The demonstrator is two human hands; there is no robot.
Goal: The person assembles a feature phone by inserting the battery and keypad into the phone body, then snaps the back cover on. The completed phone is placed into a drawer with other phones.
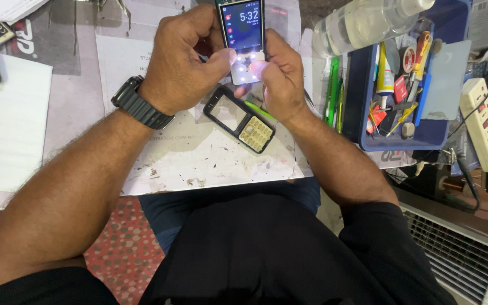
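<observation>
- Head view shows our fingers [228,56] closed around a small keypad phone [243,39], both thumbs pressed on its lit lower half.
- Our left hand [184,62], with a dark watch [139,103] at the wrist, grips the phone's left edge; our right hand [280,76] pinches its lower right corner.
- We hold the phone up above the counter [210,164], near the top of the view.
- It looks stripped: the screen glows with a clock display, and white lights shine where the keys would sit.
- We judge the work part done: the phone powers on, but its black front cover [239,118] with the pale keypad [256,133] lies apart on the paper just below our hands, not yet fitted.
- Farther right sit a blue tray [362,124] of small tools, a clear bottle [362,22] and a white power strip [483,124].
</observation>
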